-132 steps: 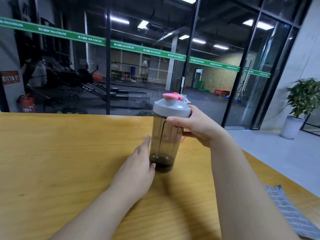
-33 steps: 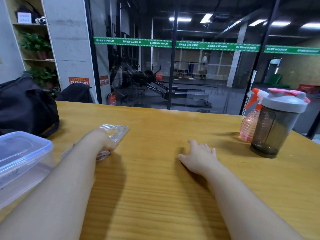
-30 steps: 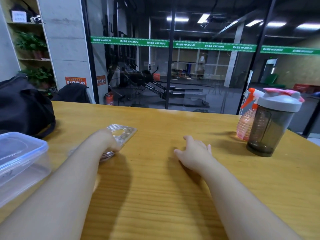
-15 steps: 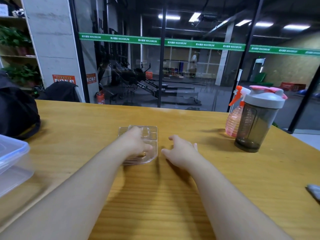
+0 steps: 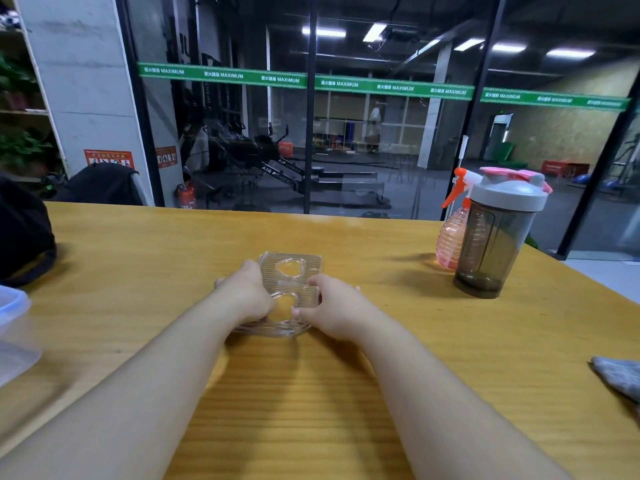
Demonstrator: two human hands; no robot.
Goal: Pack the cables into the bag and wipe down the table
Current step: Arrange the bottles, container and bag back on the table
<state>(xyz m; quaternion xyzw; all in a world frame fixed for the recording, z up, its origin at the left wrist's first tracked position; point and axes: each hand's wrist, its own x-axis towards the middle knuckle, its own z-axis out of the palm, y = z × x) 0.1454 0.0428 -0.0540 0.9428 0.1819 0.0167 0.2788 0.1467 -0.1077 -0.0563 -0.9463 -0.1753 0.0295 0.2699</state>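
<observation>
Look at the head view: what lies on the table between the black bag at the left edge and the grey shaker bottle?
The clear ribbed plastic case lies there, gripped by the left hand and right hand, between black bag and shaker bottle; otherwise bare table.

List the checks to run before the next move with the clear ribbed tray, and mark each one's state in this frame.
1. Both hands on the tray: ok. The left hand and right hand hold the clear tray from either side.
2. Tray supported: ok, it seems to rest on the table.
3. Tray contents: cannot tell, the clear plastic is hard to read.
4. Bag within reach: cannot tell. Only part of the black bag shows at the table's left edge.
5. Wiping gear ready: ok. The spray bottle stands behind the shaker cup, and the grey cloth lies at the right edge.
6. Cables located: not ok, none visible.
</observation>
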